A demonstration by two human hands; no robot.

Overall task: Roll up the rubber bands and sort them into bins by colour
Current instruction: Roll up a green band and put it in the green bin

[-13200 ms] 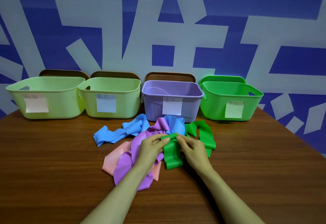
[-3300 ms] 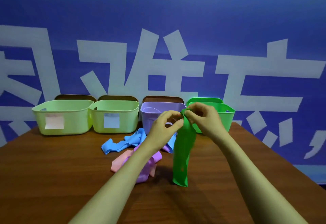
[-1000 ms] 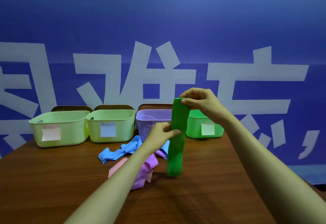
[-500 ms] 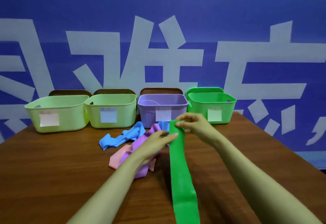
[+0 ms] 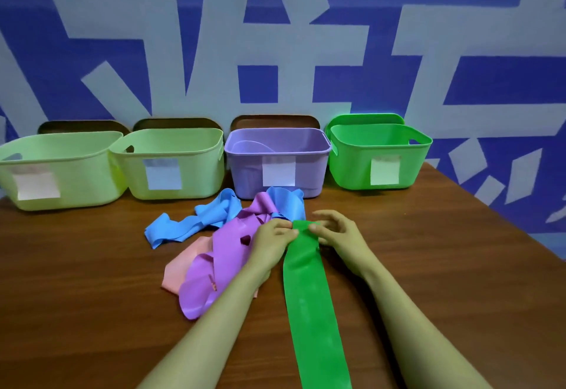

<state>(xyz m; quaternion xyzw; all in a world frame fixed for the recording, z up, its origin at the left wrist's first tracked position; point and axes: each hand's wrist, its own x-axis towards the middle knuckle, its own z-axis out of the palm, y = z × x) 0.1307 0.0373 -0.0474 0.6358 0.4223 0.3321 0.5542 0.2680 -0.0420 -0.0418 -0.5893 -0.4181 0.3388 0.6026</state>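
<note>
Lowered from the air, the long flat green rubber band (image 5: 309, 296) is now laid toward the brown wooden table's (image 5: 92, 296) near edge, its far end pinched by the left hand (image 5: 272, 241) and right hand (image 5: 340, 238), ready for rolling.

green band (image 5: 309, 296) unrolled, flat on table (image 5: 92, 296) | blue band (image 5: 190, 229), purple band (image 5: 226, 253), pink band (image 5: 180, 269) crumpled together just left | behind, upright row: left pale-green bin (image 5: 70, 180), second pale-green bin (image 5: 196, 174), purple bin (image 5: 245, 171), green bin (image 5: 352, 168)

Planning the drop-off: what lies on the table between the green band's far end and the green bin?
Only bare table separates the green band from the green bin, as the head view shows.
</note>
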